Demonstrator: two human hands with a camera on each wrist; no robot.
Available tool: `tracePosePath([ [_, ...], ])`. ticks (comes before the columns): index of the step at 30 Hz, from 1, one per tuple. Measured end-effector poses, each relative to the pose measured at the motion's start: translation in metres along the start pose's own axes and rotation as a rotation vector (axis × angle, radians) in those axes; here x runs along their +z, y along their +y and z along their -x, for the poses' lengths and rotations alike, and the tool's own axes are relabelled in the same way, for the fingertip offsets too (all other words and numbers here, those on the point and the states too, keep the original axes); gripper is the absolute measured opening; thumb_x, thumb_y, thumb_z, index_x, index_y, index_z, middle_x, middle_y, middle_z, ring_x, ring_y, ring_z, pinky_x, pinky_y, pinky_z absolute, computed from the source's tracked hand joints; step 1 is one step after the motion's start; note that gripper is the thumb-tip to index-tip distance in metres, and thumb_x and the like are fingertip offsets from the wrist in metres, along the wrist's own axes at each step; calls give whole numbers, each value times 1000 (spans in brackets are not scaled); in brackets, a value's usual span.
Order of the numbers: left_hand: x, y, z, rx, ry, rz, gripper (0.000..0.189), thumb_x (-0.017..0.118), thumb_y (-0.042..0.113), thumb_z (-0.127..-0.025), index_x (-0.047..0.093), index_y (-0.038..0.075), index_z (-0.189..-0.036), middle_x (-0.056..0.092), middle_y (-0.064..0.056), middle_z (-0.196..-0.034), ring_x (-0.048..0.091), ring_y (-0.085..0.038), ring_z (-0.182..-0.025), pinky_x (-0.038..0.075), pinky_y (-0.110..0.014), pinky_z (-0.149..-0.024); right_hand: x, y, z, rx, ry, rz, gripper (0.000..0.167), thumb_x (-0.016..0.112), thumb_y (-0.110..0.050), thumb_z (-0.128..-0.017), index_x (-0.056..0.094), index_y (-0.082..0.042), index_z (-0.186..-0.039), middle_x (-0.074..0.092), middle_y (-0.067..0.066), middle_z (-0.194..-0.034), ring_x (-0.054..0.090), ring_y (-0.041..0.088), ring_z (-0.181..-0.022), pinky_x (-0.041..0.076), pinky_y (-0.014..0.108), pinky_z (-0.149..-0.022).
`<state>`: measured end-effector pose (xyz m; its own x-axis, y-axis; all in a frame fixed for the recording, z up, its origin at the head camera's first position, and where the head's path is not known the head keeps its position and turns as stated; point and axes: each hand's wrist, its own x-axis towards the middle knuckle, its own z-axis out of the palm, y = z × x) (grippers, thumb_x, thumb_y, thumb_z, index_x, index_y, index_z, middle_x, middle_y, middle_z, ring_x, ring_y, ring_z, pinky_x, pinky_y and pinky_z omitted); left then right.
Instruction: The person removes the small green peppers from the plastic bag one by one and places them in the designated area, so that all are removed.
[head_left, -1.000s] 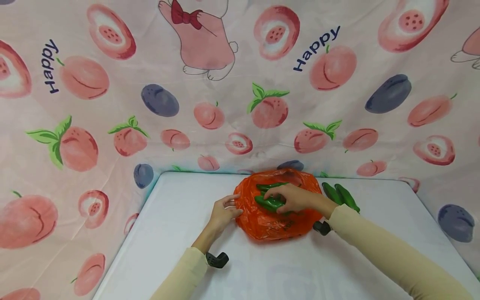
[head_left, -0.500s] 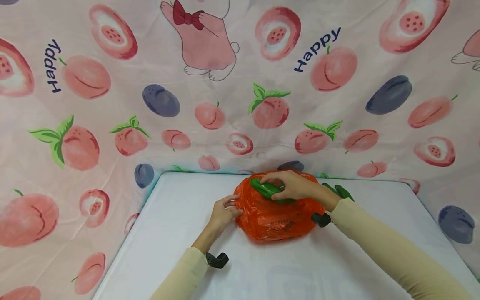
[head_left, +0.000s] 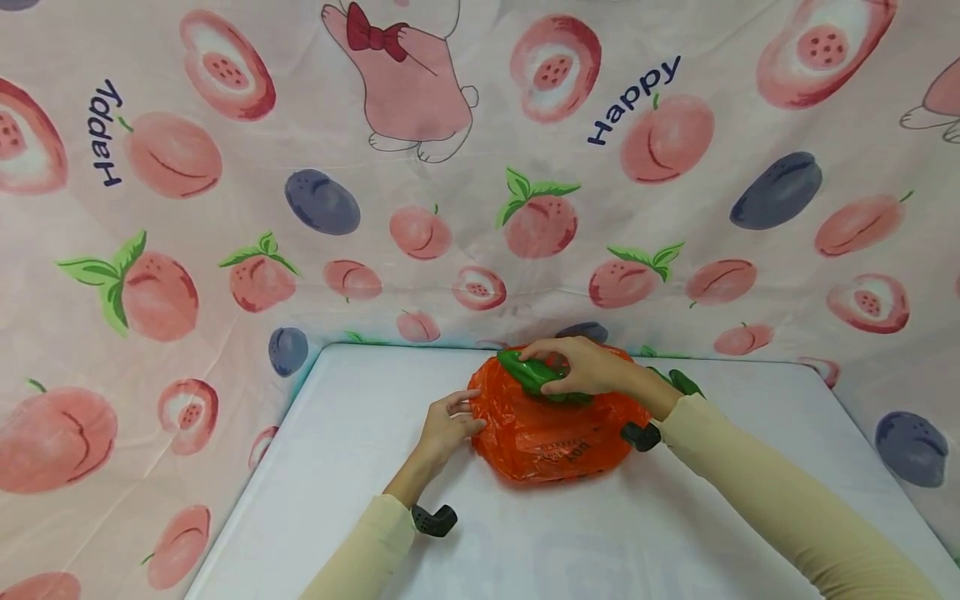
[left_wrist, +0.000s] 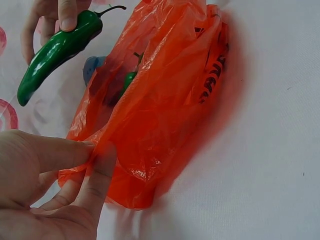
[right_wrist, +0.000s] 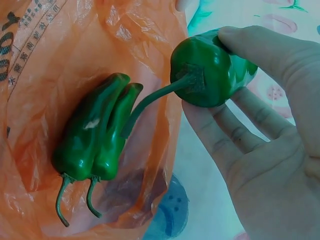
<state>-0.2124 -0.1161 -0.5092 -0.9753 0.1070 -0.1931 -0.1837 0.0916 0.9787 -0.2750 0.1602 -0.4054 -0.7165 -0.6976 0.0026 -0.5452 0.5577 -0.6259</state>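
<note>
My right hand (head_left: 592, 367) pinches a glossy green pepper (head_left: 525, 372) between thumb and fingers, above the far part of an orange-red plastic bag (head_left: 517, 442). In the right wrist view, the held pepper (right_wrist: 200, 70) points its long curved stem toward two more green peppers (right_wrist: 87, 135) lying side by side in the open bag. My left hand (head_left: 442, 429) is at the bag's left side. Seen from the left wrist, its thumb and fingers pinch the thin plastic of the bag (left_wrist: 155, 110) at the edge of the mouth.
More green peppers (head_left: 684, 383) lie on the white table (head_left: 360, 400) right of the bag, partly hidden by the right forearm. A pink fruit-print cloth (head_left: 450, 175) hangs behind the table's back edge. Black wrist cameras stick out below both wrists.
My right hand has lifted the pepper up and toward the back of the bag, away from the peppers there. The left hand has stayed in place at the bag's side.
</note>
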Motion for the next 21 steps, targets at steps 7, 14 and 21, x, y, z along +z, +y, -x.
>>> tracePosePath([
  [7, 3, 21, 17, 24, -4, 1, 52, 69, -10, -91, 56, -3, -141, 59, -21, -116, 67, -19, -88, 61, -39, -81, -8, 0, 6, -11, 42, 12, 56, 84, -11, -86, 62, -16, -138, 67, 5, -130, 64, 28, -116, 56, 44, -96],
  [14, 1, 9, 6, 4, -13, 2, 53, 68, -11, -90, 57, -2, -142, 58, -22, -119, 66, -20, -87, 60, -45, -86, -25, 5, 15, -18, 52, 4, 55, 83, -8, -86, 63, -14, -137, 69, 8, -124, 65, 28, -110, 57, 47, -94],
  [21, 0, -1, -1, 16, 4, 5, 54, 73, -7, -90, 59, 2, -141, 59, -19, -119, 66, -16, -85, 61, -37, -77, -40, 11, 26, 16, 64, 48, 55, 83, -10, -87, 63, -16, -138, 68, 9, -126, 64, 29, -106, 56, 51, -92],
])
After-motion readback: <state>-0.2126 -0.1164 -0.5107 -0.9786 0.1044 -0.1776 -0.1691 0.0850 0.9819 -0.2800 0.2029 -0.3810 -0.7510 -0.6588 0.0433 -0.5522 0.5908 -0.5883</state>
